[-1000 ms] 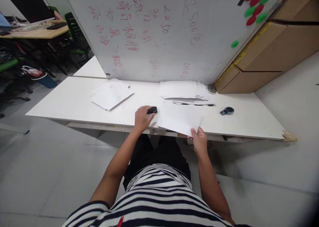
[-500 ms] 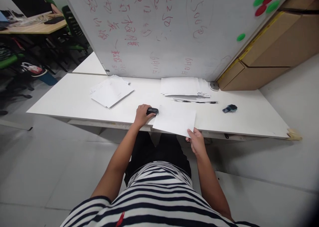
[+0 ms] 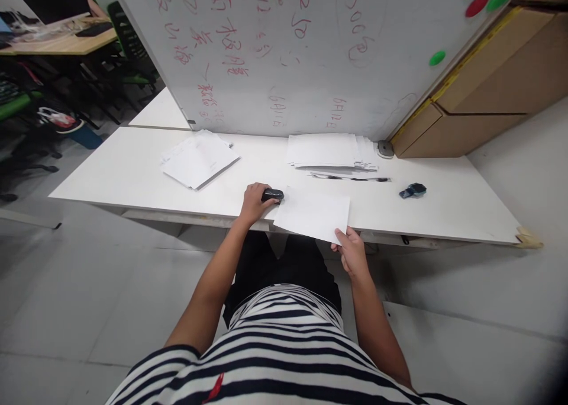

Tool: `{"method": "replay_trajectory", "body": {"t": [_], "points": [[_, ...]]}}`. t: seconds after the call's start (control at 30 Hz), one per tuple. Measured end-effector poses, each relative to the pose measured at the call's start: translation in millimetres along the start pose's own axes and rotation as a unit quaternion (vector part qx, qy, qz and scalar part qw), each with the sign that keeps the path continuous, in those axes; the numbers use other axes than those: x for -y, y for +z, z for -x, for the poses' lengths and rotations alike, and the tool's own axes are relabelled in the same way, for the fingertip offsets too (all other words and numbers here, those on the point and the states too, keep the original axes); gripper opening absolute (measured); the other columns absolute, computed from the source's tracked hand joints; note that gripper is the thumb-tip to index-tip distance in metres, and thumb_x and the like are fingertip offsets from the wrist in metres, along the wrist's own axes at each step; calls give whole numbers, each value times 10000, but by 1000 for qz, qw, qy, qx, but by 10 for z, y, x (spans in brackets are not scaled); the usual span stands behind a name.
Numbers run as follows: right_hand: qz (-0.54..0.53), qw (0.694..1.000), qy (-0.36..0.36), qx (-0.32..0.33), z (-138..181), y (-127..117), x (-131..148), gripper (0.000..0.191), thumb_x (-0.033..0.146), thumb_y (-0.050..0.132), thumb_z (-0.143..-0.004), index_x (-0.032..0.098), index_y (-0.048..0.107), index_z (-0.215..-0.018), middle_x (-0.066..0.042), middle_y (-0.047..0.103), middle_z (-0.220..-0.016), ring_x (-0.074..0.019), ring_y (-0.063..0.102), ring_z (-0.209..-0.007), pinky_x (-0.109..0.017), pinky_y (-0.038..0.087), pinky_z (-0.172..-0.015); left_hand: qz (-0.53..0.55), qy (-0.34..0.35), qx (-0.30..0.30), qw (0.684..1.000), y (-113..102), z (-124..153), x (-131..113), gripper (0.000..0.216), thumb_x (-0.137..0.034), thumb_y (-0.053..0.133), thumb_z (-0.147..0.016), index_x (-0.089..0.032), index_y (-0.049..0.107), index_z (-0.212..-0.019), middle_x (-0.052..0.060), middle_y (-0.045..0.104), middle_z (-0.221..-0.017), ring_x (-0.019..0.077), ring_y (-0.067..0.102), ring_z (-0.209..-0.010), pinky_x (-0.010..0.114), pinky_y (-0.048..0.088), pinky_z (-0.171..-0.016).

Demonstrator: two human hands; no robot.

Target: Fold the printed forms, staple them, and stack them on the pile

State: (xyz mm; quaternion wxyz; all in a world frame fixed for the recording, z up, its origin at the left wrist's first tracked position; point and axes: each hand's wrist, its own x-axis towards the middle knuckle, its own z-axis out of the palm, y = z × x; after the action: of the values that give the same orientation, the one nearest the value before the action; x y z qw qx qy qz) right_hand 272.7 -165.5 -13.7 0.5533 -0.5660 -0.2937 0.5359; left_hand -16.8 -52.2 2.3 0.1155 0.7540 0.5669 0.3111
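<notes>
My left hand (image 3: 254, 205) is closed around a black stapler (image 3: 272, 195) resting on the white table. The stapler's front end meets the upper left corner of a sheet of white paper (image 3: 313, 211); whether the corner lies between its jaws I cannot tell. Between thumb and fingers, my right hand (image 3: 352, 252) pinches the lower right corner of that paper, just past the table's front edge. Whether it is one sheet or several is not clear.
Behind the paper lies a stack of white sheets (image 3: 323, 150), with another pile (image 3: 199, 159) to the left. A dark watch-like object (image 3: 412, 190) sits on the right. A whiteboard (image 3: 248, 106) and cardboard boxes (image 3: 483, 85) stand along the back of the table (image 3: 448, 212).
The camera view has shifted slightly. Both hands keep their grips, and the stapler and paper stay in nearly the same place on the table.
</notes>
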Motion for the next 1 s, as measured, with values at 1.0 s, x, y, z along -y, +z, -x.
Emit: {"method": "replay_trajectory", "body": {"t": [1.0], "points": [[51, 998, -44, 21, -41, 140, -52, 410, 482, 661, -768, 172, 640, -1035, -15, 668, -867, -60, 490, -491, -218, 407, -458, -123, 8, 129, 984, 89, -721, -545, 561, -603, 281, -924, -218, 535, -1243, 138, 363, -1486, 357, 162, -1435, 644, 30, -1121]]}}
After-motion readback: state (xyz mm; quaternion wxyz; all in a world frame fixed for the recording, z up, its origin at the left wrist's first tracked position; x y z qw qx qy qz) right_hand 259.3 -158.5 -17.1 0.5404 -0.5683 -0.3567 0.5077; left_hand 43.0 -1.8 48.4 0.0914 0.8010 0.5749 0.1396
